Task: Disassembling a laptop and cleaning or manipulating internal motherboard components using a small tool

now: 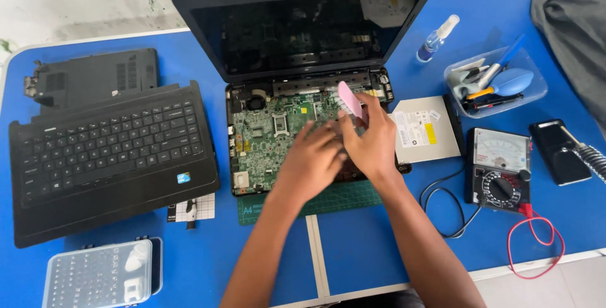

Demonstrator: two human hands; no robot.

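An opened laptop (303, 36) stands at the table's middle with its keyboard cover removed and its green motherboard (271, 134) exposed. My right hand (372, 141) holds a small pink flat tool (350, 98) upright over the board's right side. My left hand (312, 159) rests on the board just left of the right hand, fingers spread and touching it, blurred by motion. Both hands hide the board's lower right part.
The removed keyboard cover (107, 156) and a black bottom panel (95, 77) lie at left. A clear screw case (101, 276) sits front left. An optical drive (426, 128), multimeter (502, 169), phone (558, 151), spray bottle (437, 40) and tool tub (495, 81) crowd the right.
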